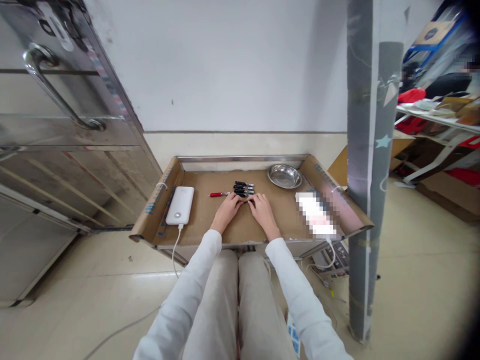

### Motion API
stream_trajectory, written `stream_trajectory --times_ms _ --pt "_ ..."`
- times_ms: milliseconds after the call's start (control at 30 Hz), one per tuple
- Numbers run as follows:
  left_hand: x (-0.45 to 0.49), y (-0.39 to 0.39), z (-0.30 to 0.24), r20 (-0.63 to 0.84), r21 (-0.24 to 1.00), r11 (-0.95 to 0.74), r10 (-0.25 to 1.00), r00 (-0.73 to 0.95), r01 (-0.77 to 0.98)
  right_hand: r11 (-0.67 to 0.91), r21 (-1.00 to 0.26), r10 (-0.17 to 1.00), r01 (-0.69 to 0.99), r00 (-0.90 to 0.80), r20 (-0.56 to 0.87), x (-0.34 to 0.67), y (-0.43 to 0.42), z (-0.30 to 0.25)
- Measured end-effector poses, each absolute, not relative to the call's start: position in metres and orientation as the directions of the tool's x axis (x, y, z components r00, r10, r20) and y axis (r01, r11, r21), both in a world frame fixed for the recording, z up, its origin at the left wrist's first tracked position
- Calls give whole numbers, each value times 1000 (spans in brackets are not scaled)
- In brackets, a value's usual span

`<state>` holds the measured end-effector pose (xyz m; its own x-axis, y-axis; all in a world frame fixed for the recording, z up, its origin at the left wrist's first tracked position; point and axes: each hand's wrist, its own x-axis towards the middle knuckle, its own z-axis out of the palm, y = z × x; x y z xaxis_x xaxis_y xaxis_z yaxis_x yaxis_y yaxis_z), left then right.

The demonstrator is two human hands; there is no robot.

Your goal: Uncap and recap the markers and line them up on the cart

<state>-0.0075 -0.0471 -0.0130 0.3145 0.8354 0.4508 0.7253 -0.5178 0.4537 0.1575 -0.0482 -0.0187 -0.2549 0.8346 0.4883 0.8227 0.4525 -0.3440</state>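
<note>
My left hand [229, 207] and my right hand [261, 209] meet at the middle of the cardboard-lined tray table [202, 222]. Their fingers are closed in a pinch, fingertips nearly touching, around a thin dark pen-like thing [245, 201] mostly hidden by them. Just beyond the fingertips, several black pens [243, 187] lie side by side in a stack-like row, pointing left to right. To their left lies a red pen [218, 194], apart from my left hand.
A round steel dish [284, 176] sits at the back right. On the left lies a white power bank [180, 205] with a cable; a blurred-out bright device [317, 215], also cabled, lies right. A grey pillar [362, 200] stands beside the table, and a wall [240, 65] rises behind.
</note>
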Motion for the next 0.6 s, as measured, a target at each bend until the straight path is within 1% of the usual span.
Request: stream_trajectory --times_ms 167,333,400,500,600 --pt "-7 -49 -11 430 503 -510 848 311 698 436 -381 844 815 -222 488 158 -49 -20" --pt "-8 -48 -11 406 587 -519 853 328 621 510 -428 832 746 -301 466 156 -46 -23" --pt "-8 -49 -11 390 603 -510 859 331 613 515 -435 832 738 -310 460 155 -47 -22" --pt "-7 -50 -8 418 549 -523 847 328 652 493 -417 836 763 -282 471 155 -50 -17" --pt "-6 -49 -6 488 425 -584 791 369 691 440 -434 829 786 -170 533 156 -56 -11"
